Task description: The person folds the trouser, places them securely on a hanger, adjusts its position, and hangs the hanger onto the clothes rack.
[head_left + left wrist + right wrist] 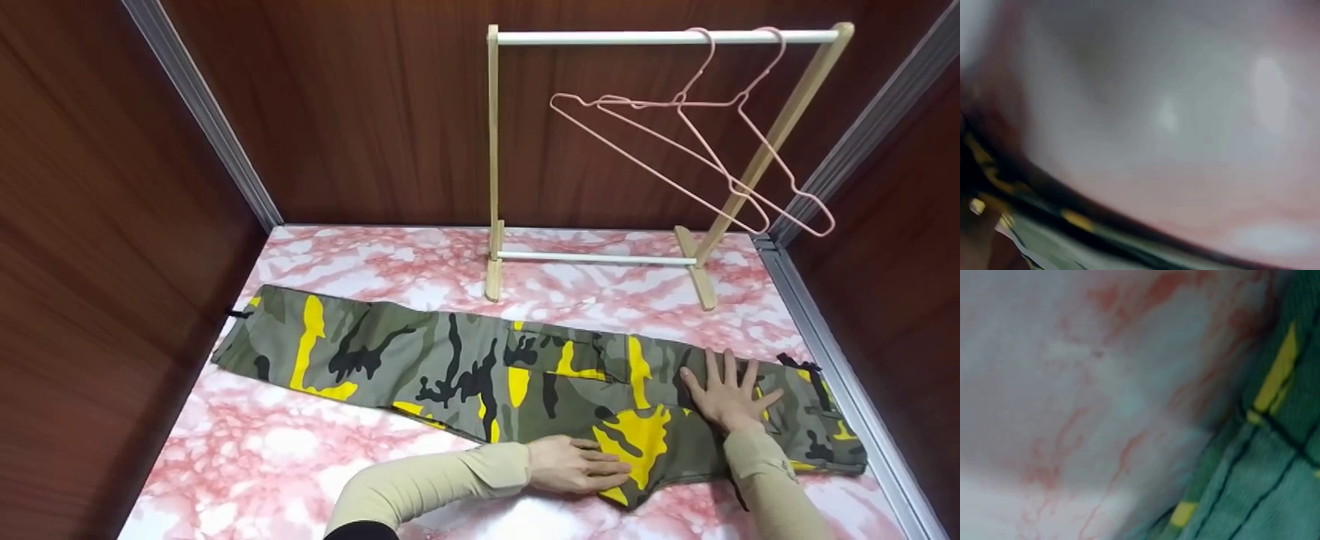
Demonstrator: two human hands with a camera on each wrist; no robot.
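Camouflage trousers in grey-green, black and yellow lie folded lengthwise across the table, legs toward the left and waistband at the right. My left hand rests flat on the cloth by the pointed crotch part near the front edge. Farther right, my right hand presses on the upper part with its fingers spread wide. In the left wrist view, a blurred edge of the trousers runs along the bottom. The right wrist view has a stitched part of the trousers at its right side; neither wrist view clearly shows the fingers.
A wooden rack with a white rail stands at the back of the pink and white marbled table. Two pink hangers hang from its rail. Brown panels with metal edge strips enclose the table at the back and sides.
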